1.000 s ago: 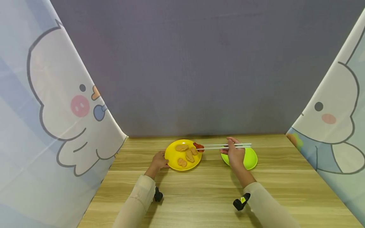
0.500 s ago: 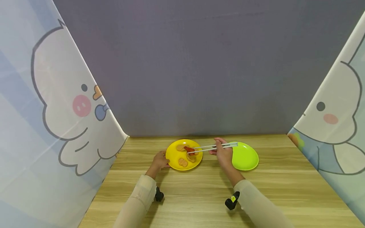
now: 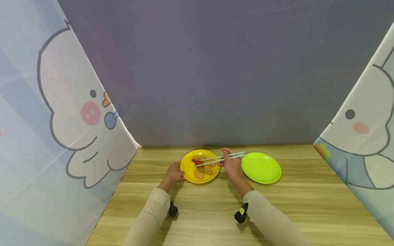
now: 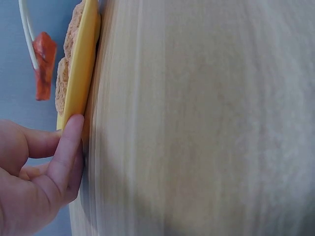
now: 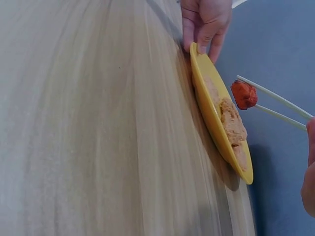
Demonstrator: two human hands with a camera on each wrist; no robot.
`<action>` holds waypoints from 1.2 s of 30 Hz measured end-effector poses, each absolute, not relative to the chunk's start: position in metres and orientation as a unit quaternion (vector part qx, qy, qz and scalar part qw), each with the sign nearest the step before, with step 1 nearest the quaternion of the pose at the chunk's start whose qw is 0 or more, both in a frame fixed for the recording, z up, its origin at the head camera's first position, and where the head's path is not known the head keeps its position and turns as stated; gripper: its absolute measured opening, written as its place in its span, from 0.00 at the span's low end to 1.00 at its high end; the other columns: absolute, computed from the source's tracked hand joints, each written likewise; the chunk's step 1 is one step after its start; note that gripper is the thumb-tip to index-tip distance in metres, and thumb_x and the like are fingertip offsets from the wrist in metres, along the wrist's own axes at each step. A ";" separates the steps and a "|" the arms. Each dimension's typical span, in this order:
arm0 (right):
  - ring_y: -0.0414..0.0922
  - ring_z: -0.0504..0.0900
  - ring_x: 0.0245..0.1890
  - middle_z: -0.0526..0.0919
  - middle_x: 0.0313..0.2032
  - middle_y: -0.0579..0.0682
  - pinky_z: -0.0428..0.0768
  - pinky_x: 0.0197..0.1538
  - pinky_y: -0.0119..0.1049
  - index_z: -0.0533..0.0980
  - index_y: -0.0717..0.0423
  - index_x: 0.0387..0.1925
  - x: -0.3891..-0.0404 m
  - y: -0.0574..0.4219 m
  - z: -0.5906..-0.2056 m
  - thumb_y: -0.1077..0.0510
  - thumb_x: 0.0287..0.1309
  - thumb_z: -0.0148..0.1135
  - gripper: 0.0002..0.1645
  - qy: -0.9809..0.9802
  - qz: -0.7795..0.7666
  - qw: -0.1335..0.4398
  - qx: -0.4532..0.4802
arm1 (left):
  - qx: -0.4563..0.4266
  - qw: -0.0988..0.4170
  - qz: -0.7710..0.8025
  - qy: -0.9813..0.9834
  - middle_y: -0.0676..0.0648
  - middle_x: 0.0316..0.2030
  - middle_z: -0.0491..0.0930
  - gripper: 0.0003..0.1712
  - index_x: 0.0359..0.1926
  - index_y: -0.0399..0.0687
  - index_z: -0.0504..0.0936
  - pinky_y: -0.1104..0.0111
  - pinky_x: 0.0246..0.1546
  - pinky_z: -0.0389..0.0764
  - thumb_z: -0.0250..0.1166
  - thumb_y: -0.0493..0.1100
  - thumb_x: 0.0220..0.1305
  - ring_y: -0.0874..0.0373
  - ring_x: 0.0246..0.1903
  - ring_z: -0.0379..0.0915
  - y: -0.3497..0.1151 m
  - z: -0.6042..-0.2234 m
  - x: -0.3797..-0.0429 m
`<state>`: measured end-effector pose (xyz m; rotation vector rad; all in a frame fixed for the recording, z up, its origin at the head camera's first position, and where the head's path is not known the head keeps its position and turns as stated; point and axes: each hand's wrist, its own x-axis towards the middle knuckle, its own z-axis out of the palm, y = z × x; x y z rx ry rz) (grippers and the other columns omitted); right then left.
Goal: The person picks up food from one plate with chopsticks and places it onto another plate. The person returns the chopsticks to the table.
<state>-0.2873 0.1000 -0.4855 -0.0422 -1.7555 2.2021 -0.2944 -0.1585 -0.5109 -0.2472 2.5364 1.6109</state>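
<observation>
My left hand (image 3: 174, 172) pinches the left rim of a yellow plate (image 3: 187, 167); in the left wrist view the thumb is at the rim, with fingers at the plate's edge and underside. Several tan, nugget-like pieces (image 3: 199, 175) lie on the plate. My right hand (image 3: 232, 167) holds a pair of white chopsticks (image 3: 215, 157). Between their tips is a red-brown piece of food (image 5: 243, 95), raised above the plate in both wrist views. In the right wrist view only part of the right hand (image 5: 309, 172) shows.
A bright green plate (image 3: 261, 168) sits on the wooden table (image 3: 203, 212), just right of the right hand. Behind the table rises a grey backdrop (image 3: 197, 75). Cartoon-printed cloth panels (image 3: 74, 119) flank both sides.
My right hand has moved left, away from over the green plate, carrying the red-brown piece in the chopsticks from the yellow plate's right edge to over its middle-left. The left hand keeps its grip.
</observation>
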 end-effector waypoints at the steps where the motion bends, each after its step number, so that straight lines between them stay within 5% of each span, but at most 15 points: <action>1: 0.40 0.85 0.16 0.81 0.32 0.73 0.86 0.20 0.33 0.78 0.72 0.52 -0.288 0.099 -0.486 0.60 0.71 0.56 0.18 -0.617 0.770 0.162 -0.015 | -0.081 0.063 0.528 0.843 0.28 0.62 0.74 0.37 0.72 0.33 0.67 0.65 0.30 0.91 0.60 0.23 0.61 0.52 0.33 0.85 -0.158 -0.511 -0.295; 6: 0.45 0.86 0.18 0.80 0.29 0.65 0.87 0.21 0.36 0.80 0.69 0.51 -0.291 0.095 -0.488 0.60 0.71 0.57 0.16 -0.620 0.768 0.157 -0.016 | -0.080 0.066 0.519 0.849 0.30 0.60 0.75 0.37 0.72 0.34 0.67 0.66 0.29 0.90 0.61 0.23 0.61 0.54 0.31 0.84 -0.156 -0.509 -0.296; 13: 0.65 0.88 0.27 0.80 0.36 0.76 0.88 0.32 0.55 0.81 0.68 0.52 -0.293 0.087 -0.485 0.59 0.73 0.57 0.17 -0.640 0.755 0.144 -0.015 | -0.073 0.059 0.517 0.851 0.29 0.56 0.77 0.37 0.71 0.32 0.67 0.65 0.30 0.91 0.62 0.23 0.59 0.52 0.31 0.84 -0.155 -0.506 -0.295; 21: 0.76 0.84 0.34 0.81 0.31 0.71 0.86 0.35 0.61 0.80 0.70 0.52 -0.289 0.082 -0.476 0.62 0.73 0.55 0.16 -0.665 0.736 0.125 -0.019 | -0.069 0.057 0.508 0.857 0.29 0.56 0.77 0.36 0.70 0.31 0.68 0.66 0.28 0.90 0.61 0.22 0.59 0.57 0.27 0.82 -0.155 -0.510 -0.295; 36: 0.64 0.88 0.28 0.82 0.38 0.75 0.90 0.28 0.45 0.83 0.63 0.51 -0.292 0.085 -0.488 0.58 0.73 0.57 0.15 -0.659 0.739 0.139 -0.004 | -0.083 0.065 0.520 0.847 0.27 0.60 0.74 0.36 0.71 0.32 0.67 0.64 0.32 0.91 0.61 0.23 0.61 0.49 0.35 0.86 -0.155 -0.508 -0.293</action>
